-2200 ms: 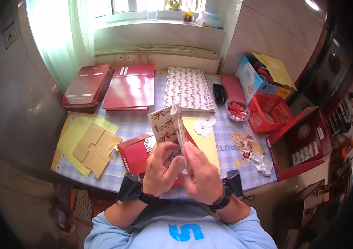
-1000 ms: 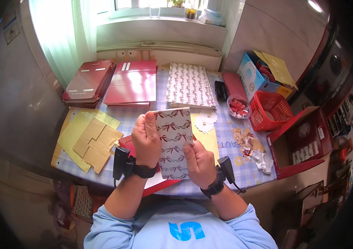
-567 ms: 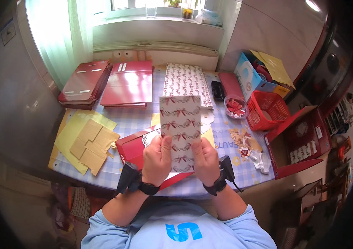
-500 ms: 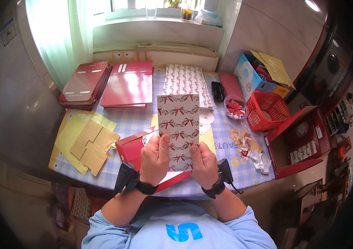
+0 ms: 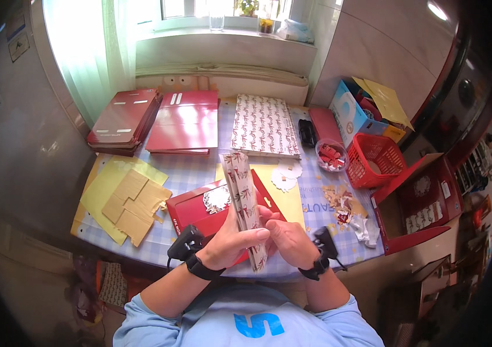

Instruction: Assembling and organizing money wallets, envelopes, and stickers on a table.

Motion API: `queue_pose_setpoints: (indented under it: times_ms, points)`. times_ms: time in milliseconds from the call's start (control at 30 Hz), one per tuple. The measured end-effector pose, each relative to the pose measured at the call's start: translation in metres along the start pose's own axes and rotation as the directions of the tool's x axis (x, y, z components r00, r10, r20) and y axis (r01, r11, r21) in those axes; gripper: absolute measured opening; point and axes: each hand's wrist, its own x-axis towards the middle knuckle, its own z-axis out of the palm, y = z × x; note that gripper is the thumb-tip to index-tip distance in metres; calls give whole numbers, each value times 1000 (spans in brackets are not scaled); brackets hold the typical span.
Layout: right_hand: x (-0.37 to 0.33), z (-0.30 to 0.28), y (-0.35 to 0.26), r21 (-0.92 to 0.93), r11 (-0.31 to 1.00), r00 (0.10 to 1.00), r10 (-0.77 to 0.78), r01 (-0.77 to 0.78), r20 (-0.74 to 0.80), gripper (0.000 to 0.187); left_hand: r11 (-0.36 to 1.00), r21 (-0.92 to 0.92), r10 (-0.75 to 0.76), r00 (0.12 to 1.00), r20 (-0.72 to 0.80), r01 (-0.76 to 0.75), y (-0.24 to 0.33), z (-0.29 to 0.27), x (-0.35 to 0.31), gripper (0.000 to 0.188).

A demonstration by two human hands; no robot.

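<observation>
My left hand (image 5: 230,243) is closed round a folded piece of patterned paper (image 5: 239,184), white with red bows and green sprigs. It stands upright, turned nearly edge-on. My right hand (image 5: 293,242) is closed at its right side near the lower end; the paper partly hides those fingers. Below lies a flat red cardboard box (image 5: 191,209) with a window cut-out and a lacy white round paper (image 5: 217,200) on it. A yellow sheet (image 5: 287,199) and white scalloped paper rounds (image 5: 283,180) lie just beyond my right hand.
At the back are stacked red folders (image 5: 125,118), red panels (image 5: 185,121) and a pile of patterned sheets (image 5: 263,124). To the right stand a tub of red pieces (image 5: 331,155), a red basket (image 5: 373,159), a blue box (image 5: 350,110) and an opened red box (image 5: 414,202). Torn brown card (image 5: 136,202) lies left.
The patterned paper has turned from facing me broadside to nearly edge-on and come lower. My right hand has shifted from its right edge to curl by its lower side.
</observation>
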Motion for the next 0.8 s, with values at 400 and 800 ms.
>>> queue_pose_setpoints:
  times_ms: [400, 800]
  points:
    - [1, -8, -42, -355, 906, 907, -334, 233, -256, 30, 956, 292, 87, 985, -150, -40, 13, 8, 6, 121]
    - [49, -61, -23, -710, 704, 813, -423, 18, -400, 23, 958, 272, 155, 962, -226, -91, 38, -20, 17, 100]
